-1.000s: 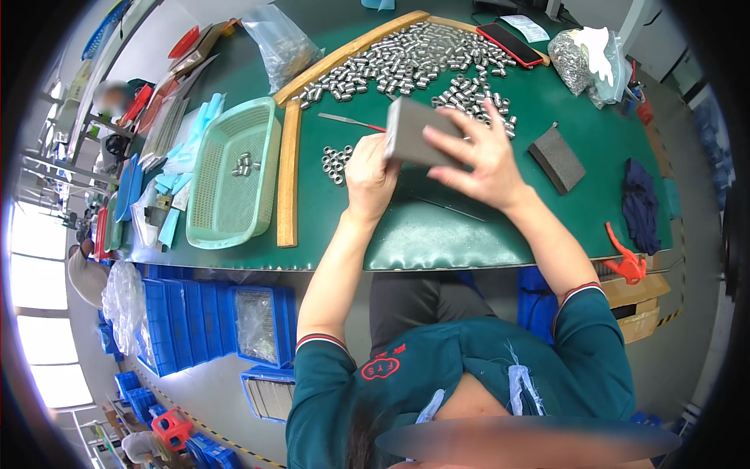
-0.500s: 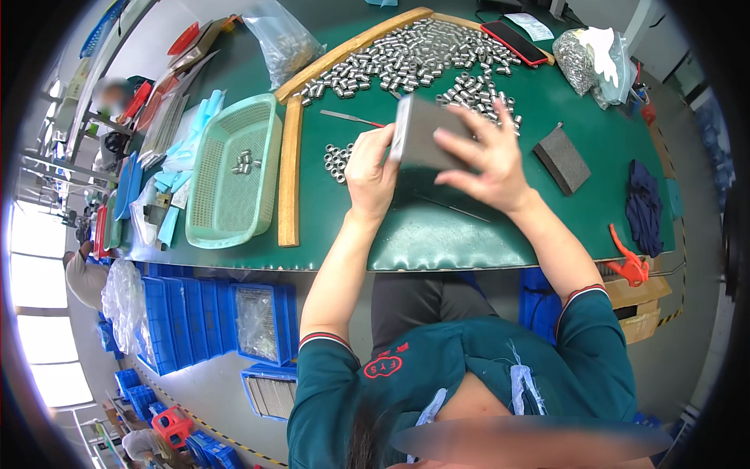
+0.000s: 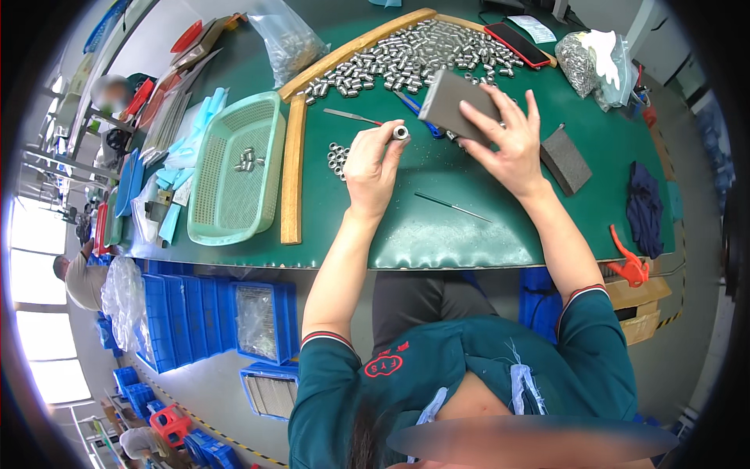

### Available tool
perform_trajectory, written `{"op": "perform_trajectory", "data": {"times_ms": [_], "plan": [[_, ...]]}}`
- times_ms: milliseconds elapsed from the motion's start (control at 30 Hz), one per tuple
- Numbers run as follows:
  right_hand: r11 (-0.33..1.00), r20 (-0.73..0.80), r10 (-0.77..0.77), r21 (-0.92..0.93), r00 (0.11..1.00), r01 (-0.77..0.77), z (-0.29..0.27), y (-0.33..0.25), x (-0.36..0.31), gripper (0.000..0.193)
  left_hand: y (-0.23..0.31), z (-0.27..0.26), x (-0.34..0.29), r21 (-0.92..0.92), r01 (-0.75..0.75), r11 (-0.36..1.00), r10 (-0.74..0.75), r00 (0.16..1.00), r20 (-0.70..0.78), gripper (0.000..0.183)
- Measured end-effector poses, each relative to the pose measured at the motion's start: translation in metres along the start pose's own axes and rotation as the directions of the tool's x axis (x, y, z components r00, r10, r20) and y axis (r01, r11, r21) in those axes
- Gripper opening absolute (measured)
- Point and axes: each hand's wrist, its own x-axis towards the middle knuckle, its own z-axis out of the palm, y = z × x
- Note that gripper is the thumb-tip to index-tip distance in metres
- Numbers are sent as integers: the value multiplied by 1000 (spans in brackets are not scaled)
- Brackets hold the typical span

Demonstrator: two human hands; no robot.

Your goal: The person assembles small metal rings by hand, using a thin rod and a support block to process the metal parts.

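- My left hand [image 3: 371,168] is almost closed, pinching one metal sleeve [image 3: 401,133] between thumb and fingers; my right hand [image 3: 508,148] is half open, with fingers spread on a grey block [image 3: 461,105] which it holds.
- The green bench [image 3: 469,246] is under both my hands.
- A wide pile of metal pieces [image 3: 414,59] lies on the far part.
- A pale green basket [image 3: 223,195] stands on my left, with a few pieces inside.
- A wooden strip [image 3: 293,172] lies just beside the basket.
- The grey block is tilted over the bench, at the right of the sleeve and apart from it.
- A thin rod [image 3: 453,206] lies nearer to me.
- The metal sleeve, the smallest, shows me its round open end.
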Motion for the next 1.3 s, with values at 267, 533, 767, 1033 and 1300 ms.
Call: {"op": "perform_trajectory", "data": {"times_ms": [267, 533, 767, 1033, 1300], "plan": [[962, 93, -162, 236, 982, 136, -1, -27, -3, 55, -4, 1, -5, 13, -29, 1000, 28, 999, 29, 27], [961, 113, -188, 225, 976, 159, -3, -31, -1, 54, -9, 1, -4, 65, -145, 987, 137, 984, 115, 30], [975, 34, 213, -71, 976, -210, 8, 21, -6, 54, 0, 6, 2, -29, -81, 996, 82, 996, 31, 24], [878, 348, 404, -409, 846, -250, 17, 26, -17, 59, -7, 3, -4, -1, 66, 998, -66, 997, 49, 24], [983, 143, 43, 172, 989, -67, 12, -6, -6, 48, -45, -97, 36, 690, -63, 721, -13, 994, 105, 26]]}}
